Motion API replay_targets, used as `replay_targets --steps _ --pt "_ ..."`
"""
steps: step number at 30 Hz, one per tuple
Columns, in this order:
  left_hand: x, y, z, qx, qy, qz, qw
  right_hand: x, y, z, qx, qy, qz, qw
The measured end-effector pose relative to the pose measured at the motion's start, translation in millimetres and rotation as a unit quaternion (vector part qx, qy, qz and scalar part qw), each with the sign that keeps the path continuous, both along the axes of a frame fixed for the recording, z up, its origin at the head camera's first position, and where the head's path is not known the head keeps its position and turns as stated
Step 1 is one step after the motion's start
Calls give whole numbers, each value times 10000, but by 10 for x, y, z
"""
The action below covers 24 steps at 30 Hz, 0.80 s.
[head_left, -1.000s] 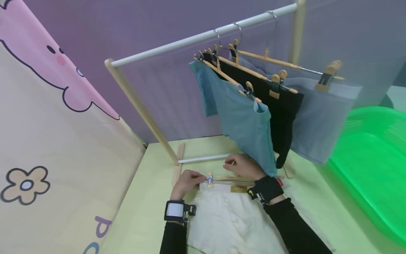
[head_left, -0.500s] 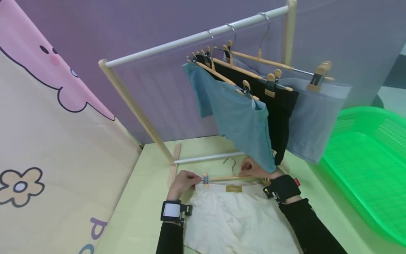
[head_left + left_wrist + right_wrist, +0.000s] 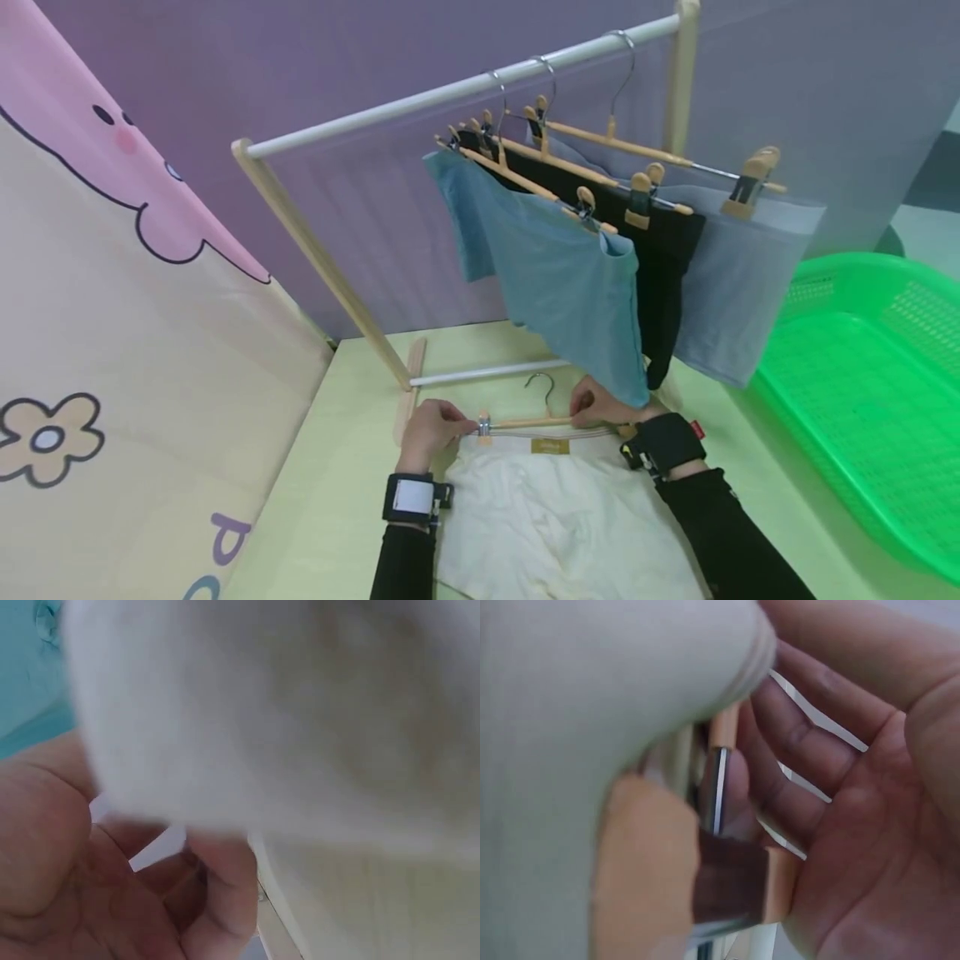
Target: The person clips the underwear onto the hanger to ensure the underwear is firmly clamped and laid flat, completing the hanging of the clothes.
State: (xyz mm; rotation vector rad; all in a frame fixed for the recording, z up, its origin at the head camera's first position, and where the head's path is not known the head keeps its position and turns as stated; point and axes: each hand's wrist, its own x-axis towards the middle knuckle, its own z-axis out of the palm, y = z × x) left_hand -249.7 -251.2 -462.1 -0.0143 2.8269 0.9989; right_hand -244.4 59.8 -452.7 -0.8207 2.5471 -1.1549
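A clip hanger (image 3: 523,423) lies along the waistband of white trousers (image 3: 555,508) spread on the table. Its left clip (image 3: 484,425) grips the waistband, and its metal hook (image 3: 542,385) points away from me. My left hand (image 3: 433,429) pinches the hanger's left end beside that clip; raised white cloth (image 3: 225,712) hides its fingertips in the left wrist view. Toward the hanger's right side, my right hand (image 3: 603,403) holds the bar with curled fingers. The right wrist view has the wooden right clip (image 3: 649,862) close by the palm, next to the cloth.
A rack with a white rail (image 3: 465,87) stands behind. From it hang a teal garment (image 3: 562,267), a black one (image 3: 663,283) and a grey-blue one (image 3: 742,292) on clip hangers. The teal hem hangs over my right hand. A green basket (image 3: 862,275) is at the right.
My right hand has moved right from above the hanger's middle and come down onto its bar, uncovering the hook. My left hand stays at the left end. The head view has shifted slightly.
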Motion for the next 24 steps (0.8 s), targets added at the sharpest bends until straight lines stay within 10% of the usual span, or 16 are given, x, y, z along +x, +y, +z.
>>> replay_targets --steps 24 --pt "-158 -293 150 864 882 1079 9865 0 76 104 603 162 678 9957"
